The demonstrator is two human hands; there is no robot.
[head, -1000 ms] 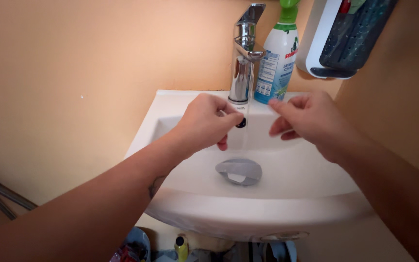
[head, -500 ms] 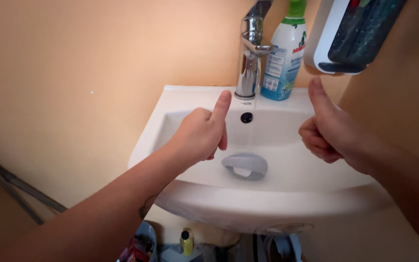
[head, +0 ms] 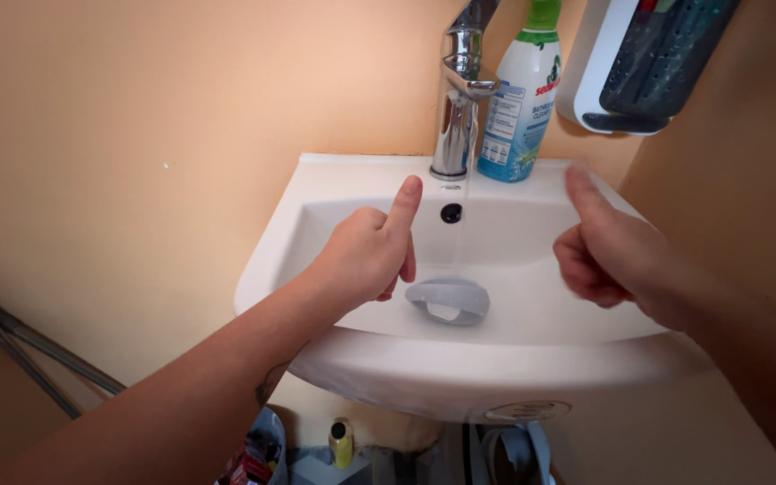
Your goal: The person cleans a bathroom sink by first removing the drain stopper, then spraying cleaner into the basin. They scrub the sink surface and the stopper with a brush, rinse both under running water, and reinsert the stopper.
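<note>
Peach walls enclose a white washbasin (head: 334, 180) — above it the left hand (head: 365, 251) and right hand (head: 608, 256) hover with fingers curled shut, thumbs up, holding nothing. Behind them stands the chrome faucet (head: 456, 99) — water running.

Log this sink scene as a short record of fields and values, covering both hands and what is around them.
left hand: closed fist, thumb up, above the basin, holding nothing
right hand: closed fist, thumb up, slightly blurred, holding nothing
sink: white, wall-mounted against an orange wall
faucet: chrome, at the back rim, a thin stream of water running
drain stopper: grey, tilted open, between the hands
spray bottle: white with green top, right of the faucet
wall holder: white and dark, upper right
</note>
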